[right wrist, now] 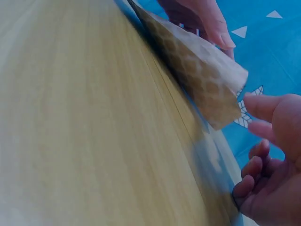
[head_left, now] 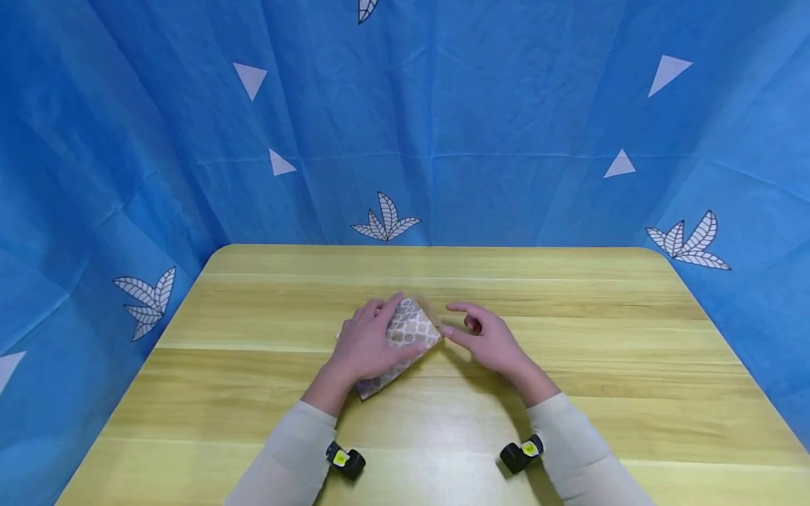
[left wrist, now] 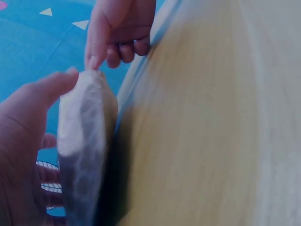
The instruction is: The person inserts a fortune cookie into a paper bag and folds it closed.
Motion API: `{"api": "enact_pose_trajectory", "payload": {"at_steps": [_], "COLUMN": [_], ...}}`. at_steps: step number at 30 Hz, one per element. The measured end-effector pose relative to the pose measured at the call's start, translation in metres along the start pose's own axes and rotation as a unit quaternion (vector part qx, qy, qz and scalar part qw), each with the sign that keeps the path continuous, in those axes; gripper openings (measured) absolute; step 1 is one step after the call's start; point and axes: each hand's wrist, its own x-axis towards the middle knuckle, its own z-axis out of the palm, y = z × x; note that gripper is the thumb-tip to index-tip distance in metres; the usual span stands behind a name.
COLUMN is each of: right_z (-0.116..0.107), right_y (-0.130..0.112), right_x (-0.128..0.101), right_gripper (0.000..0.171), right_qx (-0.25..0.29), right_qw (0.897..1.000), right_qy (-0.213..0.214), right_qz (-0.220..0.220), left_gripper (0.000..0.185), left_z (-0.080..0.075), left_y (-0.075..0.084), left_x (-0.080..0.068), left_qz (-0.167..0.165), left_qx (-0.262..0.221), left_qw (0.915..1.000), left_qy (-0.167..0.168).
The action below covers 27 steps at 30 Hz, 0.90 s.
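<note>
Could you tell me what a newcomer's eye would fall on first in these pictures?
Probably the small patterned paper bag at the middle of the wooden table, gripped by the left hand. The right hand sits just beside it, forefinger at the bag's upper corner. Behind rises a bright blue cloth backdrop with white leaves and triangles.

— Where does the paper bag (head_left: 405, 337) lie?

— On the desk (head_left: 569, 393), near its middle, under the left hand (head_left: 367, 344). That hand's fingers (head_left: 380, 309) wrap over the bag's far end, with the thumb on its near side.

— And the right hand (head_left: 487, 341)?

— Just right of the bag, its fingers (head_left: 460, 309) pointing left toward the bag's upper corner; the thumb tip touches or nearly touches that corner.

— What lies behind?

— A cloth backdrop (head_left: 443, 126) stands beyond the fingers, behind the desk's far edge and along both sides.
</note>
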Motion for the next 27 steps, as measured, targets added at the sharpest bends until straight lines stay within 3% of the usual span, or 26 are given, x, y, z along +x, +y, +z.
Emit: {"api": "enact_pose_trajectory", "payload": {"at_steps": [8,17,23,27], "right_z": [0.002,0.010,0.007,0.001], "right_y": [-0.003,-0.009,-0.016,-0.026], "right_x": [-0.005,-0.006,-0.006,-0.007], "right_gripper": [0.070,0.084,0.086,0.084], "right_qx": [-0.013,0.015,0.053,0.085], "right_qw": [1.000,0.999,0.997,0.993], "right_qy": [-0.003,0.005,0.045,0.078], "right_qz": [0.023,0.048,0.034,0.014], "left_gripper": [0.085,0.078,0.076,0.078], "left_z": [-0.010,-0.005,-0.003,-0.008], "left_y": [0.003,0.004,0.008,0.013], "left_x": [-0.003,-0.001,-0.001,0.000], "left_qz": [-0.025,-0.036,-0.037,-0.021], "left_qx": [-0.088,-0.244,-0.291,-0.319], "left_qw": [0.9957,0.9691,0.9553,0.9458], "left_qy": [0.009,0.011,0.036,0.059]}}
